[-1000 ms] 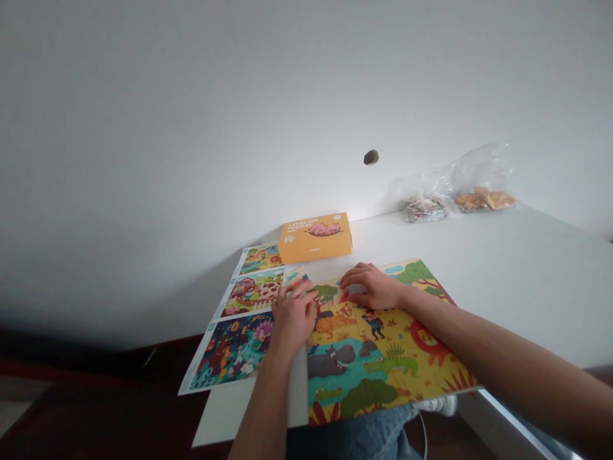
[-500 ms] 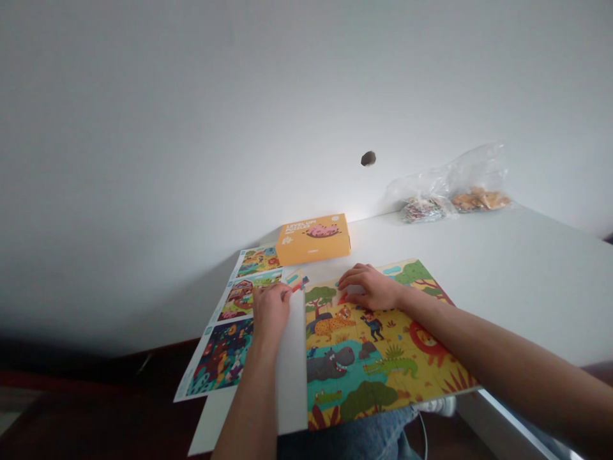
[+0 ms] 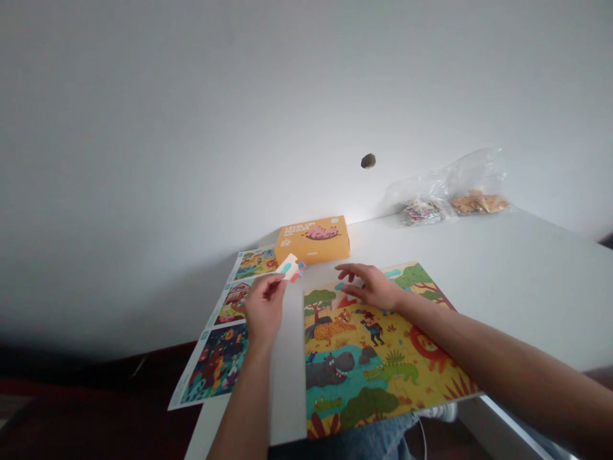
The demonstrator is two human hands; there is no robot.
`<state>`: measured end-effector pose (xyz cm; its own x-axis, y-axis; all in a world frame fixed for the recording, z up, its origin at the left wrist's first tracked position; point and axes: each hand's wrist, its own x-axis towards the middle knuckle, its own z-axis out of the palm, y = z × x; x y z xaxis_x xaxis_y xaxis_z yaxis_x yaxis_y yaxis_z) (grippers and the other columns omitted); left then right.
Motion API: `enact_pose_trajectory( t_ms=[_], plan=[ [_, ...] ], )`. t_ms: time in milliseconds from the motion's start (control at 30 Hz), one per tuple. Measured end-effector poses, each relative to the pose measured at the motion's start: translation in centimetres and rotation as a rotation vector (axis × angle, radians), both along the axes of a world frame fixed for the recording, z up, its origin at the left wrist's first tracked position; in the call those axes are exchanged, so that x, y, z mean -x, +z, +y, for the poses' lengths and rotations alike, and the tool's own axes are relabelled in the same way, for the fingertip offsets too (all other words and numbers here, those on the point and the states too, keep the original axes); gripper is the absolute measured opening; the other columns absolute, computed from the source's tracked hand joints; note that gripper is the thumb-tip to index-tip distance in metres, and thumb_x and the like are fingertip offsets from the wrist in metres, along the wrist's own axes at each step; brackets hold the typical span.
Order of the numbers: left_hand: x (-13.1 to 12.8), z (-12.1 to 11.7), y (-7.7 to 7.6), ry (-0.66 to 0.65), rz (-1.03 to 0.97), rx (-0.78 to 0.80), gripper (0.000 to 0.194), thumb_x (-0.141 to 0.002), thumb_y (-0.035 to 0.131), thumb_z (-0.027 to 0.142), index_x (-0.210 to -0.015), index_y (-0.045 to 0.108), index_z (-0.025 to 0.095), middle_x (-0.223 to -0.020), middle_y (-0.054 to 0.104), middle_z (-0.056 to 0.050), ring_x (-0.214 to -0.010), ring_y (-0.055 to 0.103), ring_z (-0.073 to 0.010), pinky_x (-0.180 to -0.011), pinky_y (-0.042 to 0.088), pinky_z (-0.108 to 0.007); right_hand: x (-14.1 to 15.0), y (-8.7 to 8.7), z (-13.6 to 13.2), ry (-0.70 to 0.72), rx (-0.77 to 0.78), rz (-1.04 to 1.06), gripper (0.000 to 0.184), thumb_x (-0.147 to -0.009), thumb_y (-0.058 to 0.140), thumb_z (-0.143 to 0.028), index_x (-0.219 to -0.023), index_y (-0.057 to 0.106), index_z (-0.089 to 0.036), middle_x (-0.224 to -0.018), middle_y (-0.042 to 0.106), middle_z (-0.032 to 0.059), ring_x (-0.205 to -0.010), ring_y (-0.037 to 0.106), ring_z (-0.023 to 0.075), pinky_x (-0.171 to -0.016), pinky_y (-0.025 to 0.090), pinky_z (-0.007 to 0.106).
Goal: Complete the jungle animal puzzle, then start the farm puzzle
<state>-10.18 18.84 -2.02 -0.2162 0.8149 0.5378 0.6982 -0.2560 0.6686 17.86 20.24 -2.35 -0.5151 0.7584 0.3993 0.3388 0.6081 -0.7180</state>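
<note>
My left hand (image 3: 264, 306) pinches a cream puzzle piece (image 3: 288, 266) with a light blue patch, lifted in front of the yellow box. Bits of red and blue show at the piece's right side; whether they belong to a second piece I cannot tell. Over the far edge of the animal jigsaw puzzle (image 3: 364, 364) is my right hand (image 3: 371, 285), its fingers apart and holding nothing. A leopard, a hippo, a crocodile and a lion are pictured on the puzzle. Part of its upper edge is hidden under the right hand.
The yellow puzzle box (image 3: 313, 241) lies at the back by the wall. A sheet with three pictures (image 3: 218, 358) lies along the table's left edge. At the back right sit two clear bags, one of mixed pieces (image 3: 424, 211), one of orange pieces (image 3: 480, 202).
My left hand has drawn back a little and raised the puzzle piece, turning it upright. My right hand's fingers have spread and lifted slightly from the puzzle.
</note>
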Motion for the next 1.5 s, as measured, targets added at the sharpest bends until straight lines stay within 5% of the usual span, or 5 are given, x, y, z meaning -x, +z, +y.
enact_pose_trajectory(
  t_ms=[167,367,800,1133,1500],
  plan=[
    [-5.2,-3.6,0.6,-0.450,0.037,0.055,0.016,-0.092,0.055,0.027,-0.094,0.070,0.022,-0.098,0.065,-0.005,-0.090,0.065,-0.0160,-0.077,0.055,-0.027,0.4,0.6,-0.4,0.011,0.086,0.061,0.053,-0.085,0.067,-0.035,-0.133,0.054,-0.018,-0.096,0.068,0.0042,-0.079,0.059,0.0147,-0.074,0.047,0.028],
    [-7.0,-5.5,-1.3,-0.575,0.395,0.254,0.058,-0.091,0.054,0.025,-0.146,0.037,0.023,-0.149,0.043,-0.011,-0.141,0.039,-0.0249,-0.117,0.036,-0.046,-0.4,0.8,0.4,-0.204,0.125,-0.271,0.038,-0.079,0.066,-0.021,-0.116,0.064,-0.016,-0.076,0.063,-0.0004,-0.069,0.054,0.0141,-0.069,0.040,0.027],
    [-7.4,-6.2,-1.6,-0.579,0.807,0.299,0.064,-0.100,0.032,0.049,-0.157,0.019,0.022,-0.162,0.021,-0.006,-0.151,0.016,-0.0285,-0.121,0.023,-0.051,-0.9,-0.8,0.4,-0.269,-0.039,-0.565,0.065,-0.078,0.067,-0.026,-0.141,0.052,-0.020,-0.151,0.039,0.0180,-0.138,0.034,0.0379,-0.108,0.029,0.059],
    [-7.8,-6.2,-1.7,-0.527,0.816,0.285,0.067,-0.099,0.031,0.051,-0.157,0.018,0.018,-0.162,0.023,-0.008,-0.150,0.018,-0.0286,-0.121,0.022,-0.051,-0.3,-1.3,-3.5,-0.090,-0.143,-0.599,0.067,-0.097,0.043,-0.043,-0.154,0.029,-0.012,-0.160,0.025,0.0145,-0.149,0.018,0.0321,-0.120,0.018,0.054],
    [-8.0,-6.4,-1.2,-0.517,0.748,0.284,0.065,-0.098,0.037,0.047,-0.155,0.027,0.018,-0.161,0.026,-0.009,-0.149,0.020,-0.0305,-0.120,0.023,-0.053,-8.9,-0.7,-6.9,-0.511,-0.047,-0.800,0.052,-0.100,0.035,-0.036,-0.151,0.039,-0.023,-0.157,0.033,0.0111,-0.146,0.024,0.0375,-0.114,0.017,0.070]
  ],
)
